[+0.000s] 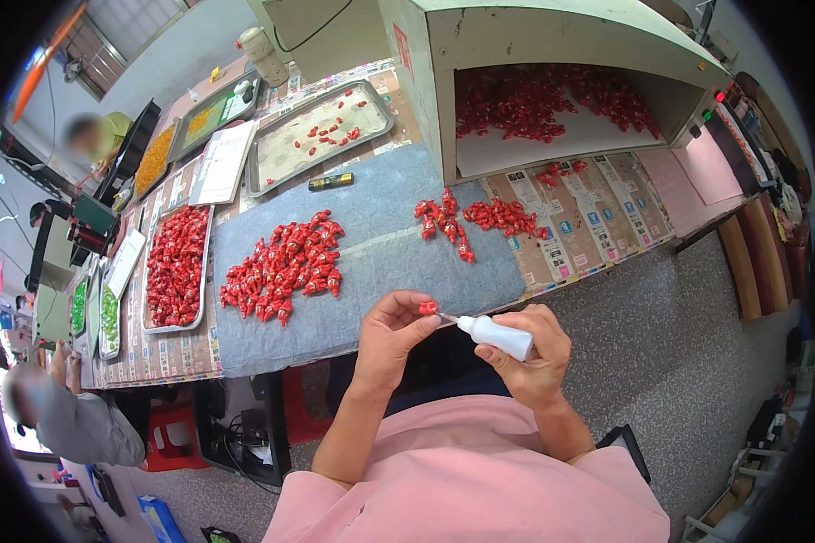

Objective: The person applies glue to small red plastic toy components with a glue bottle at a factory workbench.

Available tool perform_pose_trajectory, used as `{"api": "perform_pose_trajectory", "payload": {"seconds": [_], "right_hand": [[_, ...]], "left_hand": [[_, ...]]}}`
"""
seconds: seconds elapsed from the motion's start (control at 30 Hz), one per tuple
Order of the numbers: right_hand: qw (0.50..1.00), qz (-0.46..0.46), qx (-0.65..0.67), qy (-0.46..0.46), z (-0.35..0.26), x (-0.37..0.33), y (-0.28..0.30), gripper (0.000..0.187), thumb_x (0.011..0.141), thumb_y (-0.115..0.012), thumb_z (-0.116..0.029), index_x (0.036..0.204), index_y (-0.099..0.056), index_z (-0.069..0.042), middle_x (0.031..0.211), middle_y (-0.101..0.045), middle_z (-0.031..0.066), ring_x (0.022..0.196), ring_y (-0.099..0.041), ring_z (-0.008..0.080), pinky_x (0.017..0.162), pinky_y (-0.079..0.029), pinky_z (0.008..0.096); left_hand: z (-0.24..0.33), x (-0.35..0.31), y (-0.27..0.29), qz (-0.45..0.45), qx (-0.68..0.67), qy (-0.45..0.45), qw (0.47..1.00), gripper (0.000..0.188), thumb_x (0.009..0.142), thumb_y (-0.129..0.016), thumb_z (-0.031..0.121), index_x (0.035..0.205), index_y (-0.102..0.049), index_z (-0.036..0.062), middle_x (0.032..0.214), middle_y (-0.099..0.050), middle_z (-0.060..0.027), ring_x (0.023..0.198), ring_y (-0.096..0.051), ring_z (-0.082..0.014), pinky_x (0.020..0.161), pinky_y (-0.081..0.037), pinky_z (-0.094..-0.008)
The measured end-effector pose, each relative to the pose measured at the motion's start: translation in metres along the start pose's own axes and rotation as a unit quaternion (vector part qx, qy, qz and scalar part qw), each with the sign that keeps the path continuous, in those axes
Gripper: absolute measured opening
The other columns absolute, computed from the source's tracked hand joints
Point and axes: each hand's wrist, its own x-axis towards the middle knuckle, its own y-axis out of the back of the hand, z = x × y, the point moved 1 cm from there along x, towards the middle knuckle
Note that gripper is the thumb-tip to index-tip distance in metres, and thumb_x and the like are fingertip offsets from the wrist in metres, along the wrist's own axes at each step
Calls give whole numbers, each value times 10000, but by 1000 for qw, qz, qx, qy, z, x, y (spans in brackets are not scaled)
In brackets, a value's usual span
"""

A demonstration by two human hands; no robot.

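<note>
My left hand [388,342] pinches a small red figurine piece [428,309] between thumb and fingertips, just off the table's front edge. In my right hand [541,355] is a white squeeze bottle [503,338], tilted so its thin nozzle points at the red piece; whether the tip touches it I cannot tell. Beyond my hands a grey-blue cloth [371,276] covers part of the table. On it lie a large heap of red figurines [285,265], a smaller cluster of red figurines [442,220] and a pile of little red pieces [505,217].
A box-like cabinet [435,100] at the back right holds many red pieces. A tray of red figurines [177,269] stands left; a tray with scattered red pieces [321,136] lies farther back. A dark cylinder [330,182] rests near the cloth's far edge. Two people sit at left.
</note>
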Motion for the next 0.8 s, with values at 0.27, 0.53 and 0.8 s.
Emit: {"api": "perform_pose_trajectory", "payload": {"seconds": [0.27, 0.53, 0.8], "right_hand": [[1000, 7, 4, -6, 1, -1, -1, 372, 689, -885, -165, 992, -699, -59, 892, -684, 94, 747, -637, 213, 649, -517, 314], [1000, 17, 11, -9, 7, -1, -4, 381, 712, -883, -199, 979, -665, -37, 871, -632, 57, 744, -577, 158, 651, -458, 275], [992, 50, 53, -105, 27, 5, -22, 349, 718, -863, -126, 980, -652, -31, 907, -639, 78, 779, -622, 162, 659, -502, 289]], "left_hand": [[1, 0, -2, -2, 3, 2, 1000, 235, 832, -695, -82, 1034, -626, 16, 985, -668, -74, 917, -658, -155, 851, -551, -290], [3, 0, -1, -4, 10, 9, 1000, 239, 828, -700, -80, 1036, -630, 16, 995, -673, -77, 942, -661, -164, 863, -547, -294], [6, -6, 4, -13, -16, 19, 1000, 240, 841, -708, -45, 1061, -640, 25, 1029, -673, -59, 961, -652, -147, 878, -534, -276]]}}
